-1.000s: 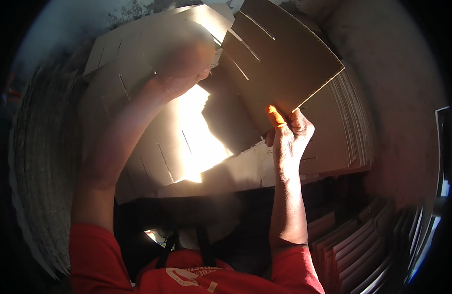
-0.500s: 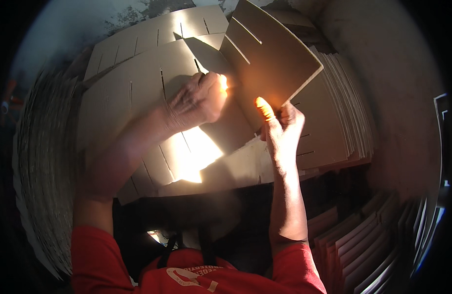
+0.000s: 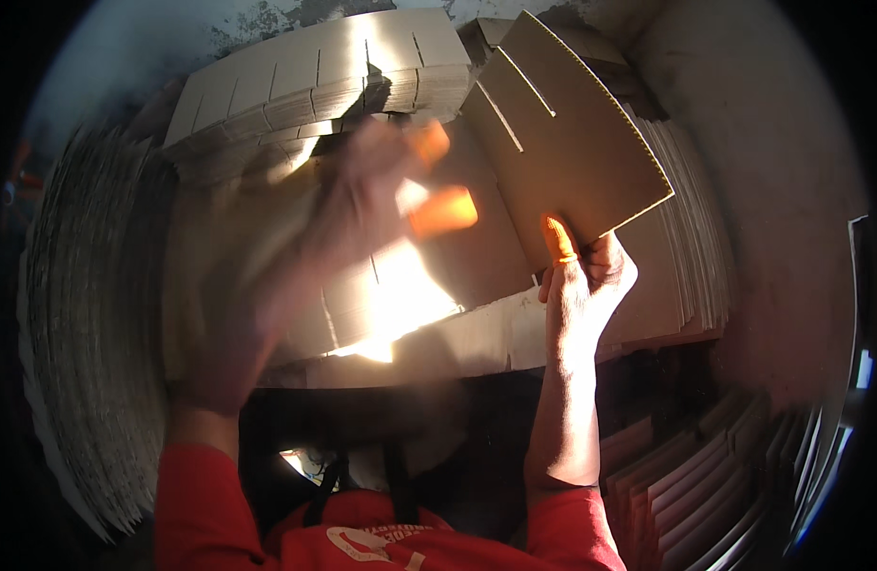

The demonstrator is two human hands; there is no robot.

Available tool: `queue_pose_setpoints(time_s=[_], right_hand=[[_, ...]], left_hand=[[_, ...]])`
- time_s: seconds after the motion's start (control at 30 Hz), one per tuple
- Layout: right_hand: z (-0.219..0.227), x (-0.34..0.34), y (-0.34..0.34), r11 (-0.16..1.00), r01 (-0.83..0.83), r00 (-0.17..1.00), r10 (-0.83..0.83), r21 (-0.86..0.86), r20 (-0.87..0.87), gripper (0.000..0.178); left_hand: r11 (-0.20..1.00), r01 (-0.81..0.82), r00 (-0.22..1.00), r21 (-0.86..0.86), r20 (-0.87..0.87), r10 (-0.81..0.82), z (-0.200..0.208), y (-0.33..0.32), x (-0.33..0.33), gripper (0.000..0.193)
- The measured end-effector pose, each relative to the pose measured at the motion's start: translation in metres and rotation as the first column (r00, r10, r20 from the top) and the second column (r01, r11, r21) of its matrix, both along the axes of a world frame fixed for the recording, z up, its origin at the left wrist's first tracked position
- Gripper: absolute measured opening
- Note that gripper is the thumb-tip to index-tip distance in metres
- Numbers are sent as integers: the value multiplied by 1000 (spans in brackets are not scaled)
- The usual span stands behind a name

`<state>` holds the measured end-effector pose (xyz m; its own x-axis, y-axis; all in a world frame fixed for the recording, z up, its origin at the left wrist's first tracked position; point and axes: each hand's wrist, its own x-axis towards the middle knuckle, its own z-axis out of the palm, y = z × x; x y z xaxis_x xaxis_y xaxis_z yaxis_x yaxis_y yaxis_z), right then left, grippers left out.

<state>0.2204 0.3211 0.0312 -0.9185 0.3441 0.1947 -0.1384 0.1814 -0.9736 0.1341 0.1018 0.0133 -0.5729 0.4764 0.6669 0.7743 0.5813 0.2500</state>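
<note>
Cardboard sheet [image 3: 576,133] raised at a tilt in the right hand [image 3: 595,271], gripped at the lower end: orange-covered thumb [image 3: 559,238] against the near face, other fingers curled behind and mostly hidden. Two narrow slots cut in from the sheet's upper left edge. Just left of the sheet, the left hand [image 3: 377,186], with orange covers [image 3: 445,211] on two digits, those spread wide with a gap between and nothing visibly pinched. Too smeared to count the remaining fingers or to tell contact with anything beneath. Lower and left of the sheet, a sunlit patch of cardboard [image 3: 405,295], detail washed out by glare. Between sheet and left hand, a dark panel [image 3: 486,243], joined to the sheet or separate: hard to say. Beyond the sheet to the left, a slotted stack [image 3: 334,62]; right of the sheet, partly covered by it, another stack [image 3: 681,228]; far to its left, a tall pile [image 3: 87,314], dim. Below and right of the sheet, upright boards [image 3: 691,485], cut off at the bottom.
</note>
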Motion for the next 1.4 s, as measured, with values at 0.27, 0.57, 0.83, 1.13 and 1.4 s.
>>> queue_pose_setpoints(time_s=[0.27, 0.57, 0.83, 1.13, 1.4], right_hand=[[-4, -8, -11, 995, 39, 986, -23, 94, -165, 7], [-1, -8, -14, 999, 34, 983, -33, 1, -178, 9], [-4, -8, -11, 999, 34, 990, -36, -15, -135, 9], [-5, -8, -13, 1000, 13, 988, -13, -3, -152, 7], [-2, -8, -12, 998, -26, 986, 17, -57, -165, 6]], left_hand=[[714, -485, 846, -506, -64, 529, -66, -70, -153, 40], [742, -458, 889, -490, -239, 391, -53, -50, -138, 5], [872, -401, 916, -280, -130, 379, -41, -36, -149, 7], [979, -201, 956, 31, -211, 203, -18, -45, -156, 9], [961, -256, 965, -105, 38, 261, -22, -55, -166, 7]])
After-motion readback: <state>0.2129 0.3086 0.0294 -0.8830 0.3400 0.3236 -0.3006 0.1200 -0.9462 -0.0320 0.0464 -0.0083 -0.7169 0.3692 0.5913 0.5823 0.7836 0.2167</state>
